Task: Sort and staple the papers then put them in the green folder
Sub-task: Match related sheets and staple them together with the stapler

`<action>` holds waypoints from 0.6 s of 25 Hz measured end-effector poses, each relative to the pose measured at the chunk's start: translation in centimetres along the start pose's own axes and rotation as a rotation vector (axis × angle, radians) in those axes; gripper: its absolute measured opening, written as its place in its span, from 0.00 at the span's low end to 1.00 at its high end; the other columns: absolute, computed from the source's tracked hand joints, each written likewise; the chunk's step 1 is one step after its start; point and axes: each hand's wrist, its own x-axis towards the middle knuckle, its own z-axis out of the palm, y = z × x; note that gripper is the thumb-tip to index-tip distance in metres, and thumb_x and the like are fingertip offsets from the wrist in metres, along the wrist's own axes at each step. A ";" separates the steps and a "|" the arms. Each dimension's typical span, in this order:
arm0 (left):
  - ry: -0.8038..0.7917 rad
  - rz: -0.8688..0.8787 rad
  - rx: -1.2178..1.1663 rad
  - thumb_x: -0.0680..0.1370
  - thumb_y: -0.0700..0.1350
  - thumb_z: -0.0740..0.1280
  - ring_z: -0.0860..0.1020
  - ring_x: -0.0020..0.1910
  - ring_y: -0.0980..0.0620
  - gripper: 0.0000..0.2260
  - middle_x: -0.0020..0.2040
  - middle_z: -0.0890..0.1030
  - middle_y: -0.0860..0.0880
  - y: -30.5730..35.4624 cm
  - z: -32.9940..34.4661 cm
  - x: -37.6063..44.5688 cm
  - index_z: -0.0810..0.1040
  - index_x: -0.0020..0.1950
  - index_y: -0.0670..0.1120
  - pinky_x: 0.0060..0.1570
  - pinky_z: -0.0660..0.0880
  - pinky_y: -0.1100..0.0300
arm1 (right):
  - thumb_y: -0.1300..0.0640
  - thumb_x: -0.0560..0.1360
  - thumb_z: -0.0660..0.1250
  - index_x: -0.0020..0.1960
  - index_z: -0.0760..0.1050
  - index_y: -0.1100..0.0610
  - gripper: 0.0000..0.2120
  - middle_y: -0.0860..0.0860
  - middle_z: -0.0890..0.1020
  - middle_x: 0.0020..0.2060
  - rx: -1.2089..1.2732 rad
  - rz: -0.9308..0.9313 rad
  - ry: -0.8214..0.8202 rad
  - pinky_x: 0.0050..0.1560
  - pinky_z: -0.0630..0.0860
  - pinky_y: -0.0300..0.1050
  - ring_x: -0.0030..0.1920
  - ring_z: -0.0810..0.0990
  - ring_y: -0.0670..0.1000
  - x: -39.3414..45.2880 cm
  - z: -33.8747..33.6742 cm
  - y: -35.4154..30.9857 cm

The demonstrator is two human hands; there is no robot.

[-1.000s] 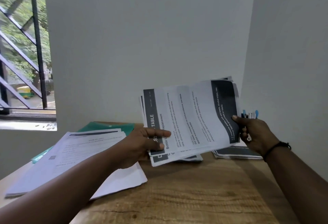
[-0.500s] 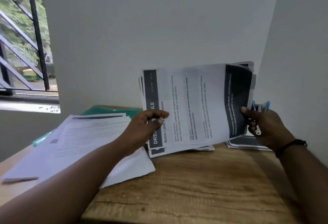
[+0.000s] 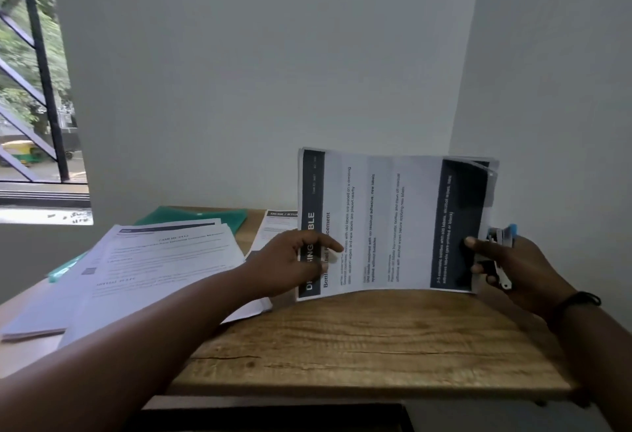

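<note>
- Gripping the paper stack edgewise: left hand fingers pinch one end, right hand the other.
- Stapler, behind right fingers, mostly hidden.
- Green folder, beyond left fingers, largely covered.

The table is matt wood with visible grain and a dark crack line. The held sheets are smooth matt paper with dark printed bands, the green folder looks like translucent plastic, and the stapler shows blue plastic and pale metal.

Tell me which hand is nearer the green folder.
Left. The left hand grips the held papers' near end, just right of the green folder; the right hand holds their far end with a stapler.
</note>
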 end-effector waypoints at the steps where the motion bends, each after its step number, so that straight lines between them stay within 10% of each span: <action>1: 0.002 0.002 0.011 0.75 0.37 0.69 0.77 0.60 0.56 0.17 0.60 0.78 0.55 0.1 0.2 0.0 0.80 0.50 0.61 0.57 0.79 0.51 | 0.61 0.74 0.69 0.57 0.76 0.62 0.13 0.55 0.81 0.36 0.006 0.005 0.002 0.18 0.67 0.36 0.26 0.78 0.48 -0.2 -0.2 0.2; 15: -0.021 -0.133 -0.041 0.78 0.37 0.67 0.77 0.60 0.57 0.11 0.60 0.77 0.57 -0.2 0.8 -0.6 0.83 0.54 0.51 0.55 0.79 0.62 | 0.60 0.74 0.70 0.50 0.77 0.58 0.06 0.54 0.83 0.37 0.101 0.035 0.062 0.17 0.65 0.33 0.25 0.78 0.46 -0.9 0.2 -0.2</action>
